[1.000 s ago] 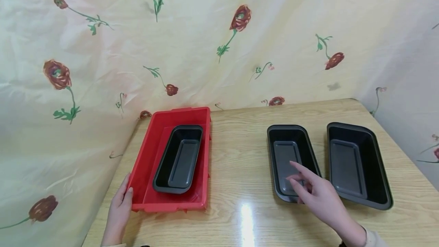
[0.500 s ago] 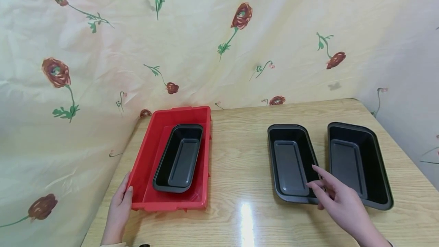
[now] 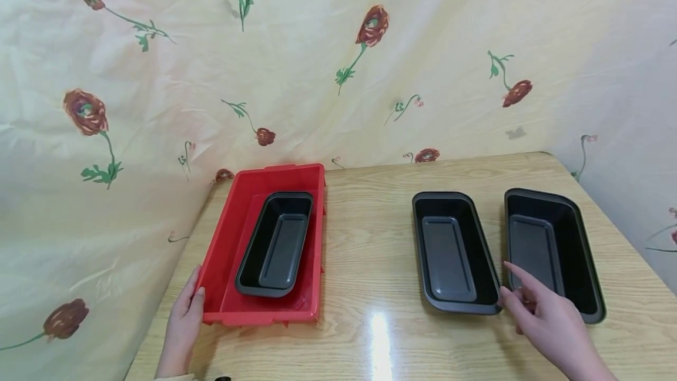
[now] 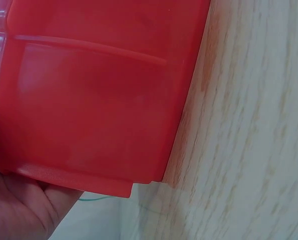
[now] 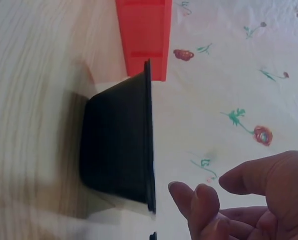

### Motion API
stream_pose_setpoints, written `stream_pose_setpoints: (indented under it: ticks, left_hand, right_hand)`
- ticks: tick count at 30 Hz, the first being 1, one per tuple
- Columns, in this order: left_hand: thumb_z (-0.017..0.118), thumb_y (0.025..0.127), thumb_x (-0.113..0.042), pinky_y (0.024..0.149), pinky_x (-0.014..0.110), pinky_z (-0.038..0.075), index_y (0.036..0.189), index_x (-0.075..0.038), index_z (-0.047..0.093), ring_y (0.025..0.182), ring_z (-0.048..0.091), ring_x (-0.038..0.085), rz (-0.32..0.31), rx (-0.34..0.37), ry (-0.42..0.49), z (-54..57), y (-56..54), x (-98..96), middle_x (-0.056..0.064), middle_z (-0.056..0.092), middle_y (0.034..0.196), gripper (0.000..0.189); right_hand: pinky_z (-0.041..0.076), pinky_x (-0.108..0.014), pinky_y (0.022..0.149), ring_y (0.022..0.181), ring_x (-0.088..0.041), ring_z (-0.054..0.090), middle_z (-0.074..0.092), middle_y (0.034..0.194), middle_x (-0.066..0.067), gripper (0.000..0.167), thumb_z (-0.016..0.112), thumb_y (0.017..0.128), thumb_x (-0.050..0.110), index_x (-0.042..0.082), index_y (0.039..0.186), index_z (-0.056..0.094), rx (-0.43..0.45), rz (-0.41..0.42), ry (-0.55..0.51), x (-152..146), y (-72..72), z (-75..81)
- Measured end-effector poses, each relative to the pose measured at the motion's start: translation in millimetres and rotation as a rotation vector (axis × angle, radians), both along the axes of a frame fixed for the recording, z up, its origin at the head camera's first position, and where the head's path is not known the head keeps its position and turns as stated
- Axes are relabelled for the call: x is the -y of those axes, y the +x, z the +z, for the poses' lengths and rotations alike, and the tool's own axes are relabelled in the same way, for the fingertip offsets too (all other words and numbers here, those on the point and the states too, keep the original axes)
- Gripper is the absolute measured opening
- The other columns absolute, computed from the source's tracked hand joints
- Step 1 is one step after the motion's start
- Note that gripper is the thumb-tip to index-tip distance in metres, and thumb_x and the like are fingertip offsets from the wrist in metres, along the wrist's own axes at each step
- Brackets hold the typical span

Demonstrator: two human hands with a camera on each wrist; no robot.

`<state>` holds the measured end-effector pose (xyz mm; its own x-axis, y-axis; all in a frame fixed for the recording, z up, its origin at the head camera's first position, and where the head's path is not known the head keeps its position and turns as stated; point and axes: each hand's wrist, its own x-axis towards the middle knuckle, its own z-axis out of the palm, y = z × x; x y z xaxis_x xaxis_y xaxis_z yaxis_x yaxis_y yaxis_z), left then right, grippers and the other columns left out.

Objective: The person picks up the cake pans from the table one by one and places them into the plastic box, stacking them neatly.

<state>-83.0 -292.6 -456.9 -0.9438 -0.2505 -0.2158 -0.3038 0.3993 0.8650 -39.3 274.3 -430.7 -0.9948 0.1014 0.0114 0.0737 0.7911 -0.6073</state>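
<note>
Tabletop spot, room type unclear: floral sheeting [image 3: 307,75] behind and beside wood-grain table [image 3: 370,240].

Two pans [image 3: 448,257] lie right of the tray [image 3: 259,317] holding another [image 3: 277,249].

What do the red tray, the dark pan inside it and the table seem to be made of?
Red tray: probably glossy plastic; it shows highlights and raised ribs.
Dark pan: perhaps coated metal, satin; it has a soft sheen and thin rim.
Table: wood or laminate, smooth-looking; grain shows, with a bright reflection.
</note>
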Motion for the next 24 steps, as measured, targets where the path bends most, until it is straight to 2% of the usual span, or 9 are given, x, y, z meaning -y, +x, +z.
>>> stream_pose_setpoints:
  ticks: [5,13,16,24]
  left_hand:
    - [0.030,0.107,-0.026,0.102,0.050,0.038,0.157,-0.028,0.004,0.141,0.022,0.039,0.003,-0.004,-0.001,-0.9,-0.3,0.9,0.013,0.011,0.162,0.056]
    - [0.029,0.108,-0.026,0.104,0.049,0.037,0.157,-0.028,0.005,0.142,0.022,0.038,0.005,-0.013,-0.002,-1.1,-0.8,0.3,0.010,0.011,0.163,0.055]
    - [0.029,0.107,-0.025,0.104,0.050,0.037,0.157,-0.030,0.006,0.142,0.023,0.037,0.011,-0.008,0.004,-1.5,-0.5,0.2,0.009,0.012,0.163,0.055]
    - [0.029,0.108,-0.026,0.106,0.052,0.035,0.156,-0.034,0.006,0.143,0.021,0.038,0.024,0.007,0.018,-2.8,-0.7,1.2,0.008,0.010,0.163,0.054]
  right_hand:
    - [0.034,-0.027,0.045,0.047,-0.010,0.049,0.055,0.062,0.002,0.055,0.051,0.102,0.032,-0.005,0.142,0.041,0.064,0.023,0.044,-2,-1.8,-5.7]
    - [0.039,-0.029,0.052,0.048,-0.014,0.053,0.059,0.065,0.003,0.065,0.049,0.102,0.035,-0.011,0.145,0.031,0.172,0.042,0.043,-3,-8.8,-14.3]
    - [0.041,-0.030,0.056,0.048,-0.014,0.054,0.059,0.064,0.003,0.068,0.050,0.101,0.036,-0.013,0.145,0.030,0.181,0.047,0.044,-1,-10.9,-16.9]
    - [0.041,-0.033,0.058,0.048,-0.014,0.052,0.054,0.055,0.004,0.069,0.051,0.101,0.034,-0.017,0.142,0.030,0.172,0.042,0.072,2,-14.4,-24.6]
